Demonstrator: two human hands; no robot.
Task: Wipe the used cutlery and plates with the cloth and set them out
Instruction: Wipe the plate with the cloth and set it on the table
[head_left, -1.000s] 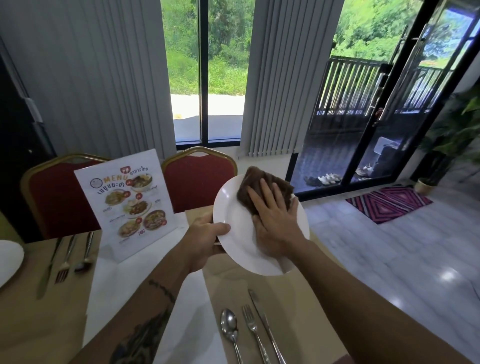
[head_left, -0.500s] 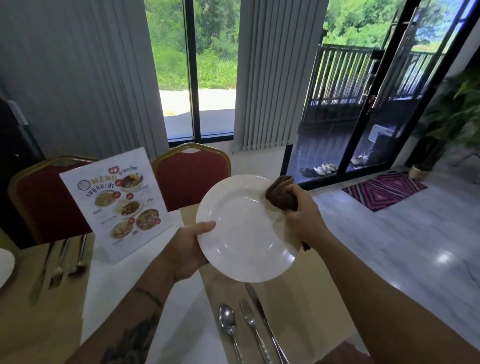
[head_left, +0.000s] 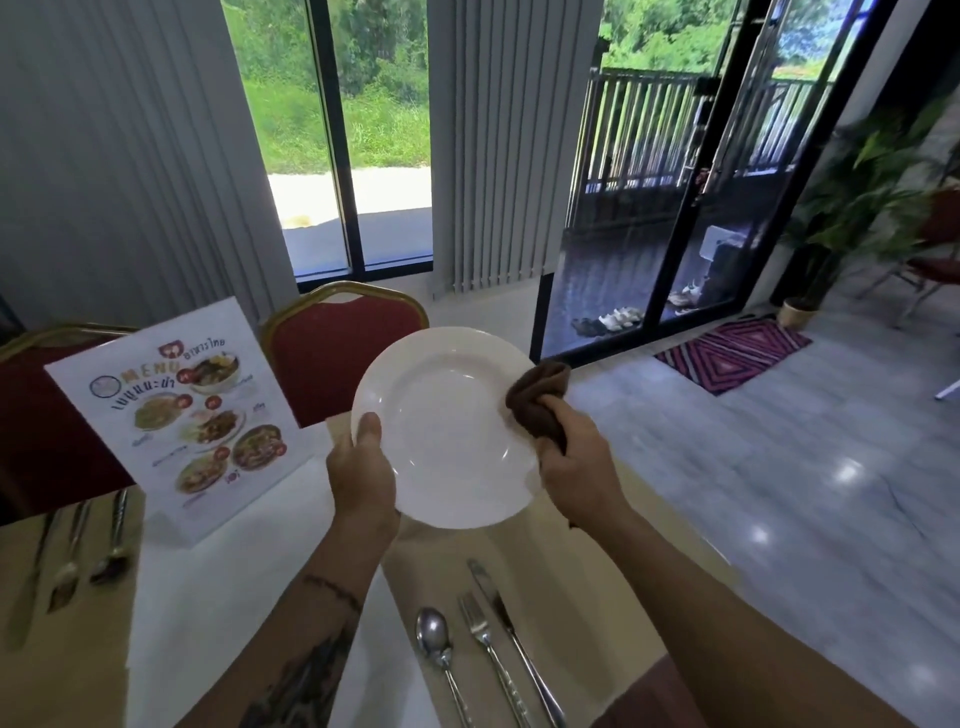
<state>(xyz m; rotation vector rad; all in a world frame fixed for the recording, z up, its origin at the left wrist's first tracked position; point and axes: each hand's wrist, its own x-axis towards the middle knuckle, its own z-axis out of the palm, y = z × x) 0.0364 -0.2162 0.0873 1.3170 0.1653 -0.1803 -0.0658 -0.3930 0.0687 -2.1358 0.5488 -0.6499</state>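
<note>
A: Holding the plate (head_left: 447, 426) tilted over the table (head_left: 208, 597), why?
B: Left hand (head_left: 363, 467) pinches the rim, steadying it; right hand (head_left: 576, 457) clutches the cloth (head_left: 540, 400) against the right edge, seemingly wiping

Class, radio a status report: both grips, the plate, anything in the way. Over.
Left grip holds round white ceramic plate by its left rim, off the table. Right grip clutches bunched brown cloth at plate's right rim. Nothing in the way.

The standing menu card (head_left: 179, 415) reads "MENU" above Thai script.
</note>
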